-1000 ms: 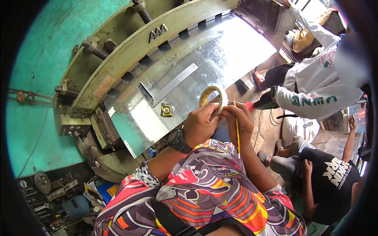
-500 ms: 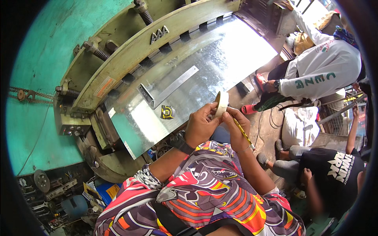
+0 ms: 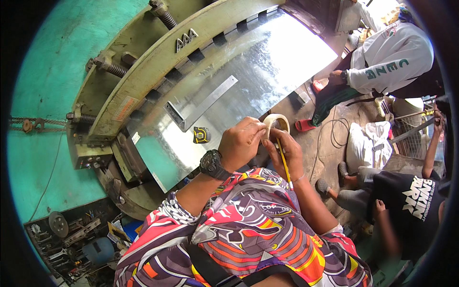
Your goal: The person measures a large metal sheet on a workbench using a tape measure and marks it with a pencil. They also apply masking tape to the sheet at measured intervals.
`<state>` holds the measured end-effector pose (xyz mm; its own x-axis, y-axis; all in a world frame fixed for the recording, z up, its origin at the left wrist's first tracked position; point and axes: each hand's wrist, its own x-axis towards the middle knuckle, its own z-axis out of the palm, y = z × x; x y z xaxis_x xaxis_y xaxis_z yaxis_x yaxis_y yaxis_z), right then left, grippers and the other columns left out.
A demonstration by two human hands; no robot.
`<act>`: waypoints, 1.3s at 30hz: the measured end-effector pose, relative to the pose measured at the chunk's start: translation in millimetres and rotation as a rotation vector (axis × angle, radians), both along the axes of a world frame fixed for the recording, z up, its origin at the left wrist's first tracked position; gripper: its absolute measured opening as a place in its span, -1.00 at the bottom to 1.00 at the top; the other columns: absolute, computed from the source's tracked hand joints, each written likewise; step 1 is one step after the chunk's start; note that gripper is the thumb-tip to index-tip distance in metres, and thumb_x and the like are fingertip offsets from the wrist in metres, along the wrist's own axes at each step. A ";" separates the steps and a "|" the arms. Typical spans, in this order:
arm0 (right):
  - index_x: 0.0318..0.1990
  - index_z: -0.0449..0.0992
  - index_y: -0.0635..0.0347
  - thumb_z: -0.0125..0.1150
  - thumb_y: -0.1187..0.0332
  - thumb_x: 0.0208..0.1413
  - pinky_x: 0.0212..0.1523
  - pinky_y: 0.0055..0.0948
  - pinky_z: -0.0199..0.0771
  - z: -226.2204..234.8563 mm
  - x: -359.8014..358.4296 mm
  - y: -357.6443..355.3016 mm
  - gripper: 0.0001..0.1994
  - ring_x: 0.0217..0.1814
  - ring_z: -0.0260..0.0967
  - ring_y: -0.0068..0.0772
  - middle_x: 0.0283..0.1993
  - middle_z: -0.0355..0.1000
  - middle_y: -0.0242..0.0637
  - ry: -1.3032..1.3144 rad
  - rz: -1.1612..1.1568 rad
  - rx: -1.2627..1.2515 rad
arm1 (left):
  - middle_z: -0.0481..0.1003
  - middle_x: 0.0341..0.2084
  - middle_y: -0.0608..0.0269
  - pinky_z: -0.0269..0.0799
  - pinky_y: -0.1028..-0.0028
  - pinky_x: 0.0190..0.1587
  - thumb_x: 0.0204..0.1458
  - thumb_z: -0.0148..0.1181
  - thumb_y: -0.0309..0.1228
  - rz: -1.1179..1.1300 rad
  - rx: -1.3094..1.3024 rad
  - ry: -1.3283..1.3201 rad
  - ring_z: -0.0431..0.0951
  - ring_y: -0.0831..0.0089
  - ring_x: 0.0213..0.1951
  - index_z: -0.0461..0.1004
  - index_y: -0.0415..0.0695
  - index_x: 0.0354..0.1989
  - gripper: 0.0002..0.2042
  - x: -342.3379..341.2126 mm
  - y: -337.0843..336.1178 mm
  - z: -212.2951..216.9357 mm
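Note:
My left hand (image 3: 243,141) and my right hand (image 3: 283,149) meet in front of my chest around a roll of pale masking tape (image 3: 276,122). The left fingers pinch the roll's edge. My right hand also grips a yellow pencil (image 3: 284,163) that points down toward my shirt. A black watch (image 3: 212,164) sits on my left wrist. Below my hands lies a shiny metal sheet (image 3: 248,81) on a big green machine (image 3: 43,95). On the sheet rest a steel square ruler (image 3: 201,103) and a black and yellow tape measure (image 3: 202,135).
A person in a white hooded top (image 3: 388,62) crouches at the sheet's far right end. Another person in a black shirt (image 3: 411,201) sits on the floor at right, beside a white sack (image 3: 366,143) and cables. Tools fill a tray (image 3: 71,239) at lower left.
The tape roll has turned between my fingers, from facing me to edge-on and back to angled. My hands stay together. The person in white has leaned further toward the sheet's end.

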<state>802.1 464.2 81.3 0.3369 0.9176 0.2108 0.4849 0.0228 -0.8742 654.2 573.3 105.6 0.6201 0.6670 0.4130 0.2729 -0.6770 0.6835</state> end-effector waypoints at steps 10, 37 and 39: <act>0.08 0.50 0.14 0.36 0.45 0.08 -0.12 -0.12 0.49 -9.1 25.1 2.1 -0.62 -0.12 0.47 0.01 -0.18 0.48 -0.20 -0.237 0.197 0.035 | 0.52 -0.35 0.06 0.52 0.12 -0.27 0.06 0.28 -0.47 0.024 -0.076 0.182 0.58 -0.06 -0.31 0.52 -0.16 -0.29 -0.91 10.4 3.9 -8.1; 0.24 0.54 0.32 0.33 0.27 0.30 -0.05 -0.46 0.51 -52.2 26.5 -20.6 -0.56 -0.09 0.54 -0.51 -0.10 0.62 -0.20 0.455 0.174 -0.630 | 0.59 -0.34 0.03 0.52 0.16 -0.24 0.21 0.24 -0.42 0.419 -0.745 0.008 0.65 -0.02 -0.29 0.51 -0.17 -0.23 -0.91 10.8 -60.4 -101.8; 0.19 0.58 0.33 0.41 0.20 0.24 -0.05 -0.47 0.52 -35.6 21.0 -4.4 -0.53 -0.09 0.54 -0.55 -0.10 0.63 -0.24 0.470 0.185 -0.762 | 0.62 -0.35 0.00 0.53 0.14 -0.25 0.28 0.17 -0.38 0.458 -0.774 -0.011 0.67 -0.04 -0.27 0.47 -0.16 -0.19 -0.89 0.3 -59.1 -103.9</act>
